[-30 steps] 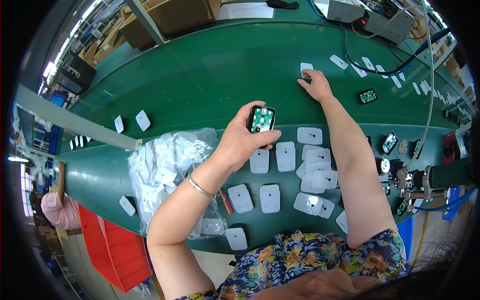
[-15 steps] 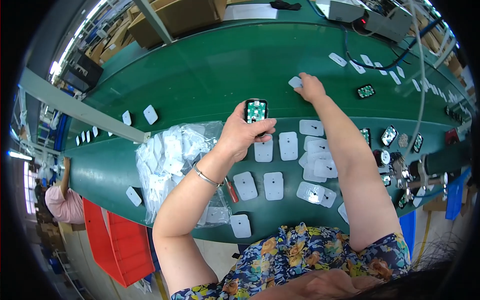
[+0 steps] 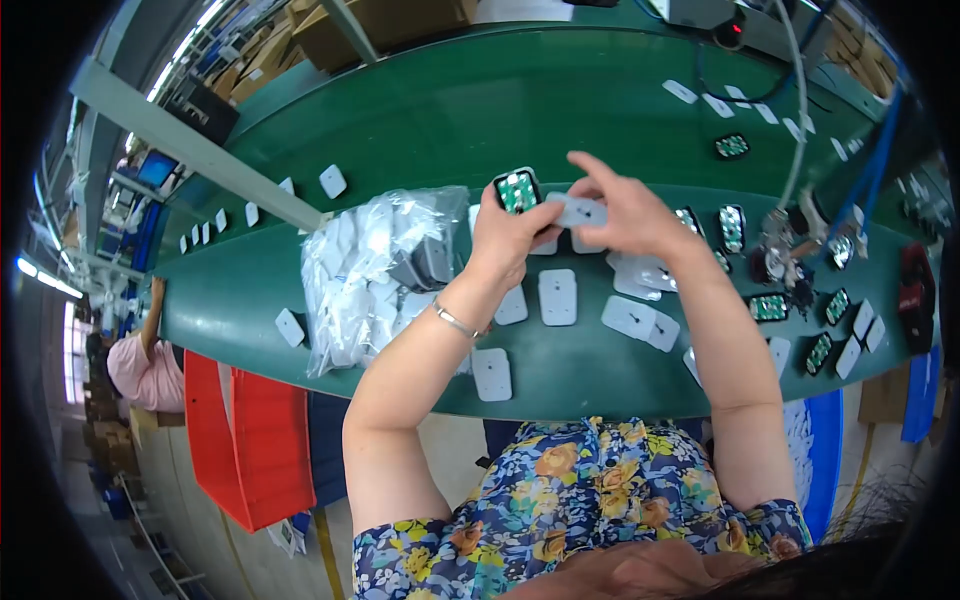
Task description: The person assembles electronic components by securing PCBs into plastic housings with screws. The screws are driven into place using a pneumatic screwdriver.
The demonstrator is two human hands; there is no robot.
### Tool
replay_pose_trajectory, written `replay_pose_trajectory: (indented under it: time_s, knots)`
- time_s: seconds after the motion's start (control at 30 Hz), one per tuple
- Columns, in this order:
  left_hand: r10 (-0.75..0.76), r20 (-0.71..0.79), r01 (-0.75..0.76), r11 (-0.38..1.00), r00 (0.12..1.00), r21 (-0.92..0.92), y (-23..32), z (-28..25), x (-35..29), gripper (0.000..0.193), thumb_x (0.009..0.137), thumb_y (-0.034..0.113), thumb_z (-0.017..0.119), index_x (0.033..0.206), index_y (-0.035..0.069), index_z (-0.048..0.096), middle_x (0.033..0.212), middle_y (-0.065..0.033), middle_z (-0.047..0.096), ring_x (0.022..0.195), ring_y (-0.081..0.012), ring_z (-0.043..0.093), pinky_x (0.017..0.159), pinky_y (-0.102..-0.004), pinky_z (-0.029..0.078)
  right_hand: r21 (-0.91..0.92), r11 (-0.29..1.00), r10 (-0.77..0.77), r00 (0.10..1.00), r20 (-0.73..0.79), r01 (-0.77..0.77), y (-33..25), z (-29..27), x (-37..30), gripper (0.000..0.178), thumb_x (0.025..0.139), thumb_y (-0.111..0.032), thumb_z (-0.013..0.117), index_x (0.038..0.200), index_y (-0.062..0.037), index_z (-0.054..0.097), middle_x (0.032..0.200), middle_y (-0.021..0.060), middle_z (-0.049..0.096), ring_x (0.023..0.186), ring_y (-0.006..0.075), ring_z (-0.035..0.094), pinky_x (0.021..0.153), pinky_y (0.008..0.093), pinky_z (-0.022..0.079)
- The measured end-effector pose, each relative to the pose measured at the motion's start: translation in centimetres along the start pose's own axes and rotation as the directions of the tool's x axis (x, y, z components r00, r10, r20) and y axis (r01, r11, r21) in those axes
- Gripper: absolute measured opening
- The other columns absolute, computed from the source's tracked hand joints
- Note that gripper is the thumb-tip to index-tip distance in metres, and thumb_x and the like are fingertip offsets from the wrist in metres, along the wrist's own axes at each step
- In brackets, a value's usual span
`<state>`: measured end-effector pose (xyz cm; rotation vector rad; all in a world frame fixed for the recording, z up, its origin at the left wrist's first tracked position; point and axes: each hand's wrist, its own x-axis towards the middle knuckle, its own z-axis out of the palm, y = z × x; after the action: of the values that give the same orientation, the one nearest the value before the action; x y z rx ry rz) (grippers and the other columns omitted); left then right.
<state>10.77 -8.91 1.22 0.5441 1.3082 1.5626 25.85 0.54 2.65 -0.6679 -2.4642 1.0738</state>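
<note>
My left hand (image 3: 503,232) grips a small black housing with a green circuit board (image 3: 517,190) showing face up. Close beside it, my right hand (image 3: 625,215) holds a white plastic cover (image 3: 577,211) between thumb and fingers, with one finger raised. The cover is near my left thumb; whether they touch I cannot tell. Below the hands, white covers lie on the green bench, one (image 3: 558,298) flat by itself and others (image 3: 630,316) overlapping under my right forearm. Left of my left hand sits a clear plastic bag (image 3: 375,270) filled with white covers.
A green conveyor belt (image 3: 430,110) runs behind the bench, carrying covers and a board unit (image 3: 732,146). At right are more board units (image 3: 769,307) and a metal fixture (image 3: 778,255). Red bins (image 3: 260,440) stand at lower left. Another person (image 3: 145,370) works at far left.
My right hand has come back from the belt with a white cover, toward my left hand. The left hand still holds the board unit. The camera view has shifted.
</note>
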Motion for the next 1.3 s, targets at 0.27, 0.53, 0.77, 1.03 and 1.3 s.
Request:
replay_pose_trajectory:
  time_s: [0.27,0.53,0.77,1.03,1.3]
  knots:
    - [-0.047,-0.067,0.054,0.992,0.997,0.11,-2.9,2.2,-5.7,0.038,0.071,0.001,0.066,0.101,0.01,0.047,0.087,-0.0015,0.054,0.073,-0.0133,0.056,0.057,-0.0251,0.049,0.471,0.856,-0.034,0.933,-0.359,0.213,1.4,3.9,-9.1,0.082,0.07,-0.014,0.071,0.136,-0.0058,0.025,0.122,0.0159,0.047,0.113,0.026,0.048,0.095,0.0367,0.039]
    - [-0.071,0.027,0.073,0.993,0.997,-0.095,-6.2,6.9,-8.0,0.047,0.068,-0.002,0.068,0.104,0.006,0.039,0.084,-0.0048,0.054,0.07,-0.0163,0.058,0.054,-0.0284,0.053,0.866,-0.013,0.467,0.77,-0.436,0.499,0.5,6.7,-12.9,0.039,0.093,-0.025,0.042,0.128,-0.0077,0.038,0.125,0.0146,0.045,0.116,0.0237,0.045,0.1,0.0376,0.034]
    - [-0.288,0.099,0.296,0.952,0.953,-0.079,-6.9,7.6,-9.8,0.029,0.087,0.02,0.058,0.111,0.01,0.044,0.091,-0.0051,0.057,0.072,-0.0169,0.057,0.06,-0.0304,0.048,0.866,-0.271,0.654,0.74,-0.154,0.42,1.6,5.1,-12.7,0.046,0.088,-0.042,0.042,0.116,-0.0058,0.047,0.098,0.0122,0.055,0.096,0.0267,0.054,0.09,0.0419,0.042]
    - [0.095,0.303,-0.166,0.962,0.948,0.218,-5.0,5.1,-11.7,0.052,0.086,0.012,0.057,0.134,0.012,0.036,0.103,-0.0068,0.052,0.086,-0.0161,0.056,0.071,-0.0278,0.049,0.873,-0.41,0.574,0.819,0.021,0.265,0.7,5.7,-13.9,0.049,0.089,-0.044,0.037,0.126,-0.0124,0.043,0.104,0.0086,0.055,0.099,0.0209,0.051,0.092,0.042,0.04]
    - [0.476,0.483,-0.583,0.08,0.735,0.809,-5.2,7.6,-11.5,0.052,0.067,0.024,0.075,0.115,0.015,0.057,0.099,-0.0154,0.052,0.077,-0.0267,0.06,0.061,-0.0321,0.052,0.892,-0.409,0.388,0.921,-0.022,0.193,0.3,6.6,-13.7,0.051,0.096,-0.042,0.018,0.13,-0.0102,0.038,0.118,0.0081,0.052,0.111,0.0216,0.048,0.097,0.0371,0.036]
